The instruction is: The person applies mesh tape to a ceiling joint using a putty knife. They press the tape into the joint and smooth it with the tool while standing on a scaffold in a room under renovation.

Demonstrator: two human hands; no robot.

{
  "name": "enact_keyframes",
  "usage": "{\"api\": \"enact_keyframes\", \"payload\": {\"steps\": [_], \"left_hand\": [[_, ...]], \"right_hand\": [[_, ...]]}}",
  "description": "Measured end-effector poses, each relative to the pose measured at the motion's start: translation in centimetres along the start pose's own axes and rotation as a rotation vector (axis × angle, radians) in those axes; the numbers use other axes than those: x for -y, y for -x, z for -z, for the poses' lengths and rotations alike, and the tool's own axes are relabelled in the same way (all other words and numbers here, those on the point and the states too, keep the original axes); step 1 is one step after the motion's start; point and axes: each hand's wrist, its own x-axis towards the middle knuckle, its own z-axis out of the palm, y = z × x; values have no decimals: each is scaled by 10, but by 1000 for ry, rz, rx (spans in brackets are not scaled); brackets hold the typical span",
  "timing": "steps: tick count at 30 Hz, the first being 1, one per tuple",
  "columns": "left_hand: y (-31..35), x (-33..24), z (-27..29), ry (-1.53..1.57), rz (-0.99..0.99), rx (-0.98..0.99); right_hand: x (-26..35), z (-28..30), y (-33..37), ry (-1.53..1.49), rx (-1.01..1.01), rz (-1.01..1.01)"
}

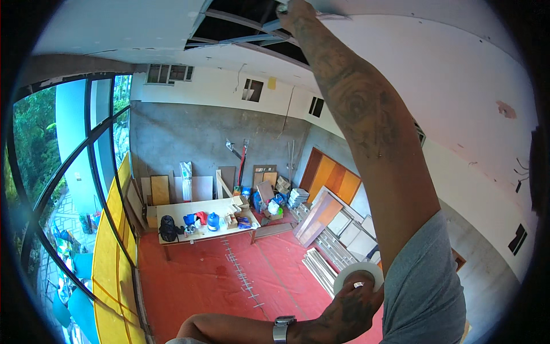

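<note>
My right arm is raised, and my right hand (298, 11) is up at the ceiling beside the edge of a dark opening (243, 12) with metal framing. Its fingers are curled closed around something small and pale that I cannot make out. A thin whitish strip (335, 16) shows along the ceiling just behind that hand. Low in the view, my left hand (350, 309), with a metal watch (282, 329) on the wrist, grips a wide white roll of tape (366, 269). The hand covers much of the roll.
Far below, a long table (197, 232) carries a backpack (168, 228), a blue water jug (213, 221) and boxes. Panels (321, 215) and stacked strips (319, 269) lie at the right on the red floor covering (195, 281). Tall windows (69, 160) line the left.
</note>
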Motion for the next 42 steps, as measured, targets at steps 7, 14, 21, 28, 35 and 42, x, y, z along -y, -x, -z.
{"api": "enact_keyframes", "payload": {"steps": [7, 14, 21, 28, 35, 42], "left_hand": [[1, -4, 12, -259, 89, 11], [-8, -11, 23, -440, -52, 37], [-24, -29, 36, -231, 181, 95], [-19, -23, 45, -423, -64, 190], [-19, -27, 41, -522, -19, 188], [-27, -33, 49, -268, 165, 224]], "right_hand": [[23, -59, 70, -633, -59, -335], [-38, -63, 92, -323, -413, -227], [47, 16, 83, -132, -481, -361], [29, 4, 80, -39, -257, 202], [-65, 61, 144, 94, -56, 510], [-104, 169, 99, 1248, 100, 545]]}}
